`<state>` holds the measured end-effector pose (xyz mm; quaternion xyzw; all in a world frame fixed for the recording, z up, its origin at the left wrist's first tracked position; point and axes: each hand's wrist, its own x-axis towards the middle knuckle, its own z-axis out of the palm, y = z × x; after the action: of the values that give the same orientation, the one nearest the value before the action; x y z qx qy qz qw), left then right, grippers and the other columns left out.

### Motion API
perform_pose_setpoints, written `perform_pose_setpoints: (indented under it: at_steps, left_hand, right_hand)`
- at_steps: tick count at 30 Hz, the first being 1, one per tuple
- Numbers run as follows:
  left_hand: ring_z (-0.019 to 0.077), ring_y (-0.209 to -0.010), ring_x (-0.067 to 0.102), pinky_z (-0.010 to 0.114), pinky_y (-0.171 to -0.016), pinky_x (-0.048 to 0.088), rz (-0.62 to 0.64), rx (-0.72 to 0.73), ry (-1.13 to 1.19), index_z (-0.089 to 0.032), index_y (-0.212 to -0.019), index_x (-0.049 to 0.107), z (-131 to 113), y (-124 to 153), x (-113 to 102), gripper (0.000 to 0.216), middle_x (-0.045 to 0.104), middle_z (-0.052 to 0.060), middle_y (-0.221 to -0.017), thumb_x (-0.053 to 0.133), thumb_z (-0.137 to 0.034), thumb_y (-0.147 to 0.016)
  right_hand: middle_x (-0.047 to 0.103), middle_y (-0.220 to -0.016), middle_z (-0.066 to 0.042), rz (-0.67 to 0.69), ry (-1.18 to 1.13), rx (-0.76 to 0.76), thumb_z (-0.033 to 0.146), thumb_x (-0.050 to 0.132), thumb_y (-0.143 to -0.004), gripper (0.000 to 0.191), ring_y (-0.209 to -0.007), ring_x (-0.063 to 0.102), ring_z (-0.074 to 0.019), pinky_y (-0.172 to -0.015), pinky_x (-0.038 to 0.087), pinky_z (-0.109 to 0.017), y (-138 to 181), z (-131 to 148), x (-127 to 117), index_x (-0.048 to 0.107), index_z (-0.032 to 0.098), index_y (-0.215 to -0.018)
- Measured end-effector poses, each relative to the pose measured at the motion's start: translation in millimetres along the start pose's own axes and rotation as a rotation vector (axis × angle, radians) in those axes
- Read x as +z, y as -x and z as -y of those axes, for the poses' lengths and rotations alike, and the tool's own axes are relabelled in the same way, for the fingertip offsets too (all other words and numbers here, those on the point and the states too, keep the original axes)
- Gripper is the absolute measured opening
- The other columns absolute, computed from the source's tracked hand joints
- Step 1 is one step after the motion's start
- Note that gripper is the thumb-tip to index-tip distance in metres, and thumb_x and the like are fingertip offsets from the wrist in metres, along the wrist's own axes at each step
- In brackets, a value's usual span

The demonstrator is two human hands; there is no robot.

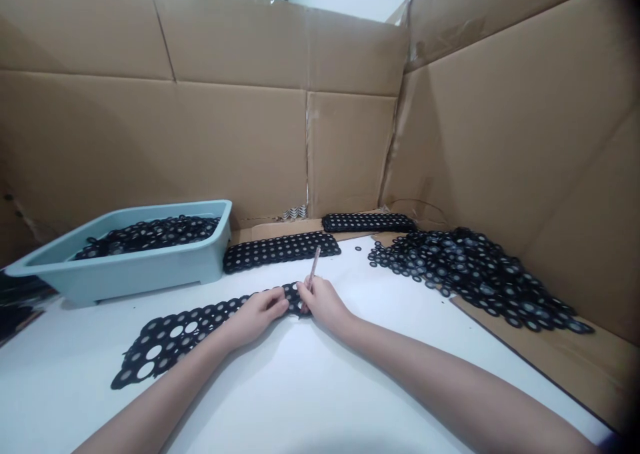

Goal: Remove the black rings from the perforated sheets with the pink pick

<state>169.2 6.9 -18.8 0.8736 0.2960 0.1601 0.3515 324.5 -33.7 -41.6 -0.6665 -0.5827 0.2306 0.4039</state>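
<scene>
A black perforated sheet (170, 337) of joined rings lies slanted on the white table, some holes open and others filled with grey discs. My left hand (260, 314), fingers curled, holds the near edge of the sheet toward its right end. My right hand (323, 302) is closed around a slim, pale pen-like stick (314, 267), held upright with its lower end down at the sheet's right end. The stick's tip is hidden by my fingers. The two hands are close together but apart.
A light blue tub (160, 267) full of black rings stands at left. Behind my hands lie a perforated sheet (280, 249) and a stack of sheets (370, 223). Loose black rings (465, 267) form a pile at right, partly on cardboard (540, 354). Tall cardboard walls (240, 141) enclose the table.
</scene>
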Motion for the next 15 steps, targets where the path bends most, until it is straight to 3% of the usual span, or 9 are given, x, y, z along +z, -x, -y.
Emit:
perform_pose_setpoints:
  at_steps: [6, 10, 12, 15]
  left_hand:
    - [0.0111, -0.056, 0.036, 0.023, -0.055, 0.03, -0.154, -0.102, 0.285, -0.018, -0.059, 0.035, 17, -10, 6, 0.03, 0.037, -0.004, -0.056, 0.04, -0.042, -0.076]
    - [0.0128, -0.053, 0.045, 0.026, -0.053, 0.037, -0.382, -0.247, 0.497, -0.019, -0.061, 0.035, 28, -10, -2, 0.028, 0.043, -0.003, -0.056, 0.036, -0.043, -0.076]
    - [0.0126, -0.048, 0.044, 0.026, -0.049, 0.036, -0.471, -0.268, 0.445, -0.02, -0.063, 0.034, 26, -6, -5, 0.029, 0.043, -0.004, -0.054, 0.036, -0.045, -0.077]
    - [0.0123, -0.049, 0.043, 0.024, -0.051, 0.033, -0.563, -0.132, 0.108, -0.02, -0.065, 0.036, 6, 4, -1, 0.026, 0.045, -0.005, -0.053, 0.04, -0.043, -0.078]
  right_hand:
    - [0.058, -0.055, -0.002, -0.001, -0.008, -0.005, 0.027, 0.039, -0.083, 0.025, -0.051, 0.052, -0.0111, -0.053, 0.037, -0.021, 1, 1, 1, 0.044, 0.017, -0.06]
    - [0.057, -0.052, -0.002, -0.011, -0.034, 0.004, 0.027, 0.04, -0.082, 0.024, -0.05, 0.053, -0.0115, -0.052, 0.038, -0.021, 0, -1, -1, 0.043, 0.017, -0.06]
    - [0.056, -0.05, -0.001, 0.017, -0.098, 0.023, 0.028, 0.04, -0.081, 0.024, -0.047, 0.053, -0.0113, -0.05, 0.039, -0.021, -1, -3, -3, 0.043, 0.017, -0.06]
    - [0.053, -0.047, 0.001, 0.067, -0.186, 0.015, 0.029, 0.041, -0.08, 0.025, -0.045, 0.052, -0.0109, -0.05, 0.039, -0.021, -4, -5, -4, 0.043, 0.017, -0.057]
